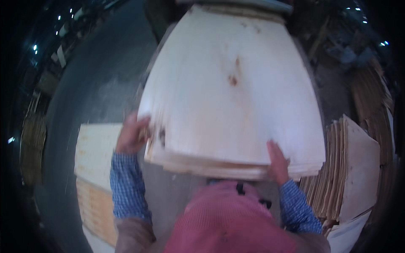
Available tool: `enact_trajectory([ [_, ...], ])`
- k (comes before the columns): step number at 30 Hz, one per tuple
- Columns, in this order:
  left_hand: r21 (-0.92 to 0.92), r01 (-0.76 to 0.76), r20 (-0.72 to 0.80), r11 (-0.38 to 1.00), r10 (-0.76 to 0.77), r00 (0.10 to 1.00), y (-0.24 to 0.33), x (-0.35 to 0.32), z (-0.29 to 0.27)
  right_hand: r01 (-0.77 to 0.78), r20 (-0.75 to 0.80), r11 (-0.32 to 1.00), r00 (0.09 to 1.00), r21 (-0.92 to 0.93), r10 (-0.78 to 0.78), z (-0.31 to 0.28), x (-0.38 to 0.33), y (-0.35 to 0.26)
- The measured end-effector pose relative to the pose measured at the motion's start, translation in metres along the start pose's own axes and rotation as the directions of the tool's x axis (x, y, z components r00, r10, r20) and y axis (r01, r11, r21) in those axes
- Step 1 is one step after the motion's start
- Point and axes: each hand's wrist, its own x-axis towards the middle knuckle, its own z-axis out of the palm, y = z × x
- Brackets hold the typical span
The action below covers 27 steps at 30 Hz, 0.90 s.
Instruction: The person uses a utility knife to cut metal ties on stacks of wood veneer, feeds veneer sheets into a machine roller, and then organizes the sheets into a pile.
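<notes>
A thick stack of pale wood veneer sheets [228, 92] fills the middle of the view, its near edge just in front of my body. My left hand [131, 135] grips the stack's near left corner. At the near right edge, my right hand [277, 162] lies flat on the top sheet with fingers spread, the thumb side wrapped over the edge. The top sheet has a few brown knots near its middle. Both my sleeves are blue checked cloth, and a pink garment covers my front below the stack.
A lower stack of pale boards [95, 168] lies at my left on the grey floor [97, 76]. Leaning veneer sheets [350, 168] stand in a bundle at the right, with more brown sheets [373, 97] behind them. The surroundings are dark, with small lights.
</notes>
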Motion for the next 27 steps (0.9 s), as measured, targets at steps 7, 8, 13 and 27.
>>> enact_trajectory([
  [7,-0.028,0.069,-0.14,0.997,-0.073,0.988,-0.069,-0.055,-0.058,0.087,-0.017,0.996,0.996,-0.032,-0.088,-0.073,-0.039,-0.05],
  [8,0.023,0.102,-0.151,0.994,-0.098,0.984,-0.077,-0.047,-0.066,0.082,0.01,0.997,0.997,-0.008,-0.082,-0.076,-0.037,-0.054],
  [13,-0.305,0.077,-0.094,0.949,-0.111,0.989,-0.08,0.032,-0.072,0.065,-0.013,0.996,0.998,0.061,-0.065,-0.043,0.033,-0.013],
  [27,0.542,0.172,-0.531,0.823,0.177,0.829,-0.179,0.063,-0.077,0.195,-0.28,0.973,0.934,-0.12,-0.222,0.049,0.379,0.147],
])
